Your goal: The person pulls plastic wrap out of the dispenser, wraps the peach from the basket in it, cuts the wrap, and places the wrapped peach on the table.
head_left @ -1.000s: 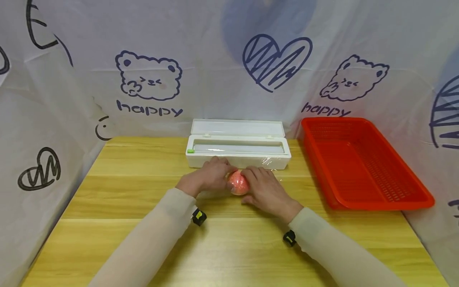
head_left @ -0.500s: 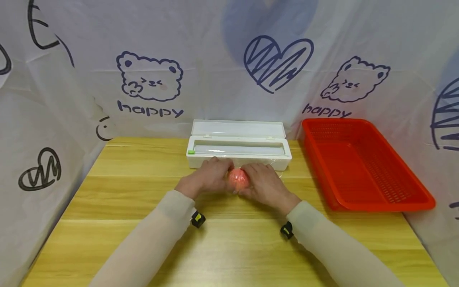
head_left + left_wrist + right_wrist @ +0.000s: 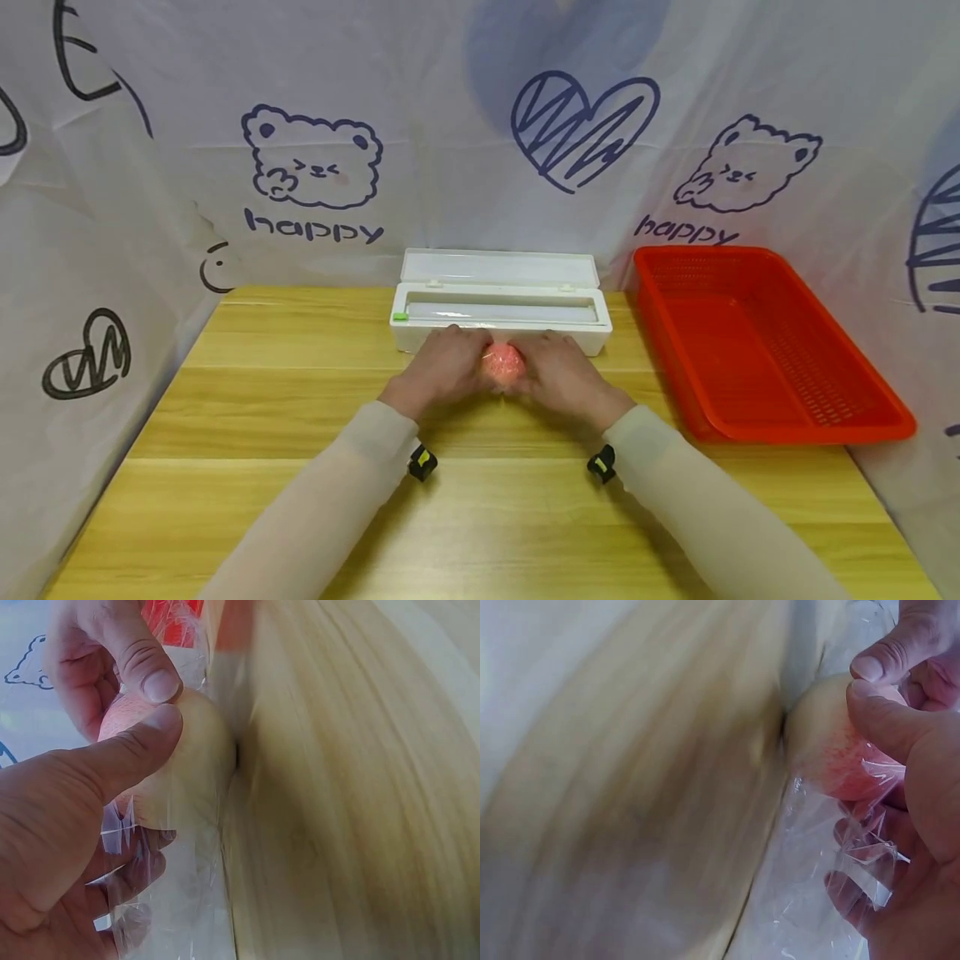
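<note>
A red and pale-yellow apple (image 3: 503,363) in clear cling film (image 3: 199,892) is held between both hands, just in front of a white cling film box (image 3: 510,326). My left hand (image 3: 448,364) grips its left side and my right hand (image 3: 561,367) the right side. In the left wrist view, both thumbs press on the near face of the apple (image 3: 201,746), their tips almost meeting. Loose film hangs in creases below the apple (image 3: 821,731) in the right wrist view, over the curled fingers. Some fingers are hidden behind the apple.
The box lid (image 3: 498,268) stands raised at the back, and a film roll (image 3: 501,312) lies inside. A red plastic basket (image 3: 697,367) stands at the right on the wooden table (image 3: 495,517). A printed cloth (image 3: 450,125) hangs behind and along the sides.
Both hands have closed in around the apple and shifted it slightly away, towards the box. The right thumb, apart from the apple earlier, now presses on it. Box and basket stay put.
</note>
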{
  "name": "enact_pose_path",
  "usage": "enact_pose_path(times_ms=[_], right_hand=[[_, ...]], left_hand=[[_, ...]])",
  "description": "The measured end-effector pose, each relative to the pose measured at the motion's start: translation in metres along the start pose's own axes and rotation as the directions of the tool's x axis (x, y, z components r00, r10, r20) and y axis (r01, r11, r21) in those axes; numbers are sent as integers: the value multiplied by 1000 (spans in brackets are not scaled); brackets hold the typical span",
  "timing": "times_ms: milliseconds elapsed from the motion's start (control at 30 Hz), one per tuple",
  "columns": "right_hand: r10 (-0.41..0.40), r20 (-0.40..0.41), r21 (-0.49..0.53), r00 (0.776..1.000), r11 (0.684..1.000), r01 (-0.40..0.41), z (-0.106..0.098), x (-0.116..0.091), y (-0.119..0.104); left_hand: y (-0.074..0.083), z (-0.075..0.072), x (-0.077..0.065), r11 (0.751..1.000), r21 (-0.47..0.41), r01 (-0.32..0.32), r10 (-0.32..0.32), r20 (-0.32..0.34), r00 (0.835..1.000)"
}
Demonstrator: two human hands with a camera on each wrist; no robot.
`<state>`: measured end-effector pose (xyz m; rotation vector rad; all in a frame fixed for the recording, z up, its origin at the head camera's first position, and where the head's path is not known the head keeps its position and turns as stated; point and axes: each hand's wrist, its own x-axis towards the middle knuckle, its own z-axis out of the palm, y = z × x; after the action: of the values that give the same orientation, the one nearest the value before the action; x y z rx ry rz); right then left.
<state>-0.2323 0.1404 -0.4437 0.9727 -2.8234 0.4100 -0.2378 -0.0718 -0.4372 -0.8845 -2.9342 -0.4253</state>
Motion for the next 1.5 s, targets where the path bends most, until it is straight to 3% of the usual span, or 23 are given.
enact_pose_path(times_ms=[300,500,700,967,1233,1500], right_hand=[[7,52,7,999,1000,-7,0,5,2],[35,46,-90,998,995,-30,4,-1,-2],[39,1,-103,999,994,-38,8,-6,-5],[36,-5,-119,999,992,-37,6,-7,-6],[15,-6,-107,1000,994,-15,6,-10,-5],[-1,-5,-103,1000,995,1,6,-11,-7]], left_hand=[[-3,-4,1,1000,-21,14,-14,22,1000],[3,-3,0,996,64,61,-63,35,997],[9,4,-9,990,100,100,-101,2,995],[8,5,-16,987,130,95,-92,-28,995],[9,3,-21,984,154,84,-85,0,996],[9,2,-24,990,118,76,-75,-12,997]])
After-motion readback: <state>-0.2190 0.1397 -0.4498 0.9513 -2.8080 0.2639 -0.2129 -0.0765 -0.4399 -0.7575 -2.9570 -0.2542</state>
